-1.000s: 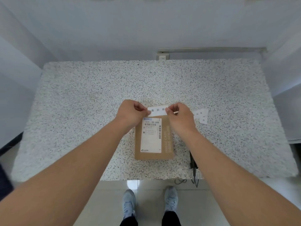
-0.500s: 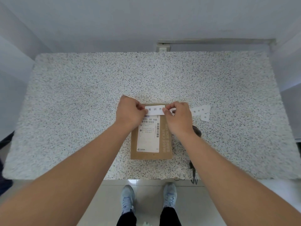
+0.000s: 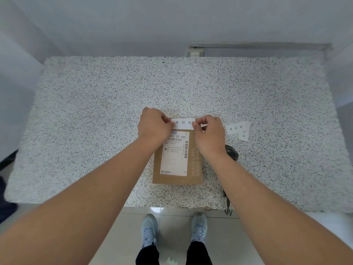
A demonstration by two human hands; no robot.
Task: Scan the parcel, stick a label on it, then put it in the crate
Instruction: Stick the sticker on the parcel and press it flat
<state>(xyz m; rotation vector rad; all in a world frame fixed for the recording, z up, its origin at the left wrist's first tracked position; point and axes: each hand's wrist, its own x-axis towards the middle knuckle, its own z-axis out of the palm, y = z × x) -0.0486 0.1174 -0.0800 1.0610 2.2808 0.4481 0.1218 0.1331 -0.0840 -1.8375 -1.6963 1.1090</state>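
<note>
Cardboard parcel [image 3: 177, 165] below both hands looks light, stiff; left hand [image 3: 153, 127] and right hand [image 3: 209, 132] pinch the flimsy label [image 3: 183, 123] by its ends.

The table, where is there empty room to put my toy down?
The table is bare left of the parcel and along the back by the wall. It's crowded on the right: spare labels and a scanner by the right hand.

Parcel [image 3: 177, 176] brown cardboard, faint pale lettering; white shipping label [image 3: 174, 155] on it, black barcodes. Return label [image 3: 183, 123] white, black characters. Table [image 3: 114, 104] white, black-speckled. Right of parcel: black scanner [image 3: 232, 152], white spare labels [image 3: 238, 129]. Shoes [image 3: 150, 229] light grey-blue.
</note>
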